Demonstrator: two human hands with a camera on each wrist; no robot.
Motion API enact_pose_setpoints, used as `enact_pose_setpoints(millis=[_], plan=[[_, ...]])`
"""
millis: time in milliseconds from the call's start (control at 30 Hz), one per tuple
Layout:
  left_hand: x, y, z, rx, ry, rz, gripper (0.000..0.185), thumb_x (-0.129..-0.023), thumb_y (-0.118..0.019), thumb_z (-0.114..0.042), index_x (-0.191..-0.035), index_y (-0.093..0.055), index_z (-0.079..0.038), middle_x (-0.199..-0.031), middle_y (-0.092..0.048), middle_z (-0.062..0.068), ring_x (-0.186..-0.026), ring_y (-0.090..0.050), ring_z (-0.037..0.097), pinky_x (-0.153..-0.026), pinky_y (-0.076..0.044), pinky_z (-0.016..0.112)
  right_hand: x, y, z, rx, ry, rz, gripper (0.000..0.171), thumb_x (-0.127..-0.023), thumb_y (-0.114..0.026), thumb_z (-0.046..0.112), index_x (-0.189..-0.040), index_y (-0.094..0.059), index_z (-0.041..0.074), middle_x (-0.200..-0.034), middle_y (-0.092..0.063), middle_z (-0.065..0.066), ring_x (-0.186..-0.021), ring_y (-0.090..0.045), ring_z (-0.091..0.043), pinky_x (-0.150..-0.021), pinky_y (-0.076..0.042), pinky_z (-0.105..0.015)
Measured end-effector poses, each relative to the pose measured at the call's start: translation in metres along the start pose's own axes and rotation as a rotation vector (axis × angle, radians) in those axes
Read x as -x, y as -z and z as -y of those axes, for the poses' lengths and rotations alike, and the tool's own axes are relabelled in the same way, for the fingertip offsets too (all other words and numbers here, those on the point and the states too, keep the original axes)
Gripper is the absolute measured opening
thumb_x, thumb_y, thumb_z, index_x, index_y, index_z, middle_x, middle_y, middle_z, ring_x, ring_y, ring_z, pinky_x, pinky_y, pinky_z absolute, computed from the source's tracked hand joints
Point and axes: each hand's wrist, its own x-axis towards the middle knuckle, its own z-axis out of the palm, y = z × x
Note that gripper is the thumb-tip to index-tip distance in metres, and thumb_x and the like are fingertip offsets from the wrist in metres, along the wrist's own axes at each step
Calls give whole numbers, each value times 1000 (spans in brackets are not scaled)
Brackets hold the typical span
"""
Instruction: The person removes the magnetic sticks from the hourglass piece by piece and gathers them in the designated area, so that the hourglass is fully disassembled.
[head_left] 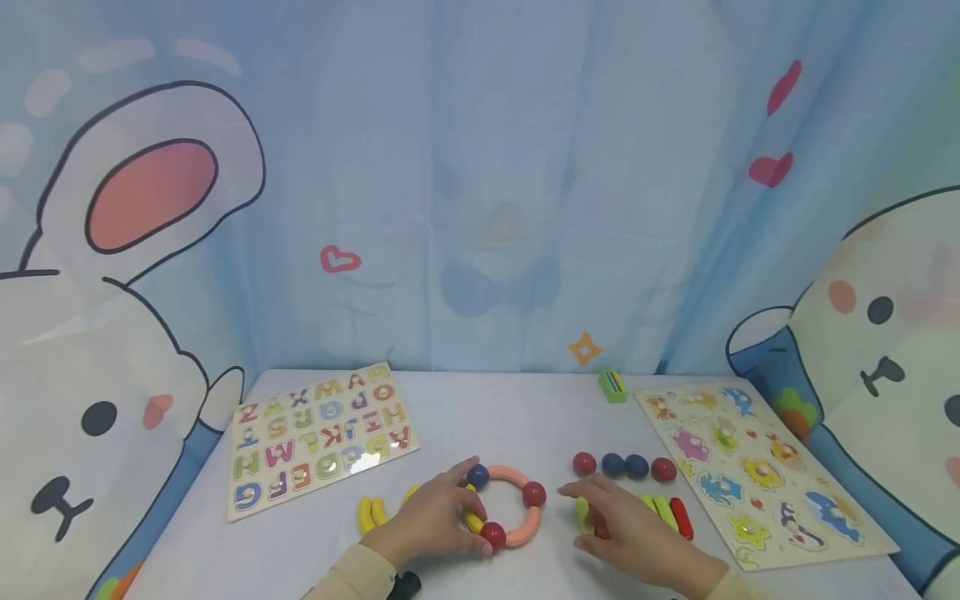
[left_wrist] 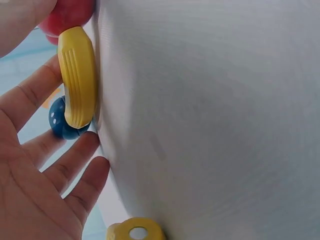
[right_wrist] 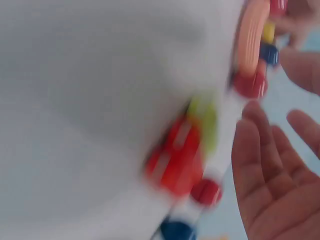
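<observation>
Head view. Nearest the camera, the left hand (head_left: 431, 521) lies on the white surface (head_left: 465, 417) at the near centre, fingers curved round the left side of the ring of beads and curved pieces (head_left: 504, 507): thumb at the near red ball (head_left: 492, 534), fingertips by the blue ball (head_left: 477, 477). The right hand (head_left: 630, 529) lies just right of the ring, palm down, fingers straight and relaxed, over the red and green curved pieces (head_left: 670, 512); it grips nothing that I can see. Two loose yellow pieces (head_left: 370, 512) lie left of the left hand. Four balls in a row (head_left: 624, 467), red, blue, blue, red, sit just beyond the right hand. Alphabet puzzle board (head_left: 322, 437) far left; animal puzzle board (head_left: 757, 471) right; small green block (head_left: 612, 385) far centre.

Left wrist view. Fingers (left_wrist: 75, 160) half curled beside a ribbed yellow curved piece (left_wrist: 77, 82), with the blue ball at its end and a red ball at the other.

Right wrist view, blurred. Open palm, fingers (right_wrist: 257, 150) extended, near red and green pieces (right_wrist: 185, 150); the ring at the far edge.
</observation>
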Motion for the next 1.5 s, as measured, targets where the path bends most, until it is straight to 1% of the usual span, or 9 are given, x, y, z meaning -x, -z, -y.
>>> enact_pose_setpoints(millis=[67, 233, 400, 600, 800, 967, 1067, 1267, 1500], plan=[[0, 1, 0, -12, -4, 0, 32, -66, -87, -54, -89, -73, -38, -160, -30, -4, -137, -42, 29, -107, -37, 57, -11, -12, 12, 11, 51, 12, 59, -81, -84, 24, -133, -58, 22, -126, -54, 0, -92, -58, -12, -77, -57, -28], [1, 4, 0, -47, -13, 12, 38, -66, -89, -51, -97, -74, -36, -158, -34, -6, -138, -42, 27, -107, -39, 53, -29, -33, 27, 42, 96, -21, 52, -82, -81, 16, -129, -59, 18, -126, -54, 2, -95, -59, -10, -83, -57, -30], [1, 8, 1, -43, -30, -29, 47, -67, -91, -42, -109, -71, -31, -144, -47, -6, -130, -49, 21, -106, -42, 44, -37, -38, 27, 39, 80, -57, 43, -86, -76, 14, -126, -61, 17, -120, -56, 5, -96, -59, -10, -86, -56, -33], [-1, 7, 2, 1, -24, -82, 65, -64, -93, -40, -122, -65, -27, -124, -54, -10, -111, -55, 10, -99, -48, 36, -45, -36, 23, 24, 47, -62, 47, -87, -77, 16, -130, -59, 19, -124, -56, 5, -101, -61, -11, -86, -56, -35], [-3, 4, 0, -6, 23, -75, 79, -63, -93, -45, -134, -61, -31, -144, -50, -2, -129, -48, 20, -104, -45, 45, -46, -35, 26, 64, -1, -99, 49, -83, -80, 16, -128, -61, 23, -127, -56, 4, -98, -60, -11, -86, -56, -39], [-5, 4, 0, -37, 0, -72, 75, -65, -92, -45, -131, -61, -28, -133, -55, -5, -120, -53, 16, -102, -46, 42, -40, -38, 31, 22, 133, -93, 47, -82, -82, 15, -125, -64, 20, -111, -59, 8, -83, -55, -6, -70, -54, -23], [-5, 5, 1, -75, -21, -73, 75, -65, -92, -47, -130, -62, -27, -127, -55, -7, -114, -54, 13, -101, -47, 39, -38, -41, 36, -92, 207, -9, 47, -82, -83, 13, -125, -65, 17, -102, -62, 8, -76, -56, -6, -67, -53, -21], [-5, 6, 1, -98, -52, -30, 54, -69, -89, -46, -119, -70, -33, -145, -49, -2, -131, -47, 22, -107, -42, 43, -42, -50, 39, -153, 146, 165, 46, -81, -85, 22, -124, -69, 18, -90, -63, 15, -75, -56, -8, -64, -51, -23], [-5, 5, 2, -96, -48, 10, 31, -69, -87, -51, -95, -76, -40, -152, -43, -3, -139, -40, 26, -110, -36, 48, -42, -54, 40, -53, 170, 159, 42, -81, -84, 27, -121, -70, 22, -88, -59, 19, -79, -53, -5, -70, -48, -23]])
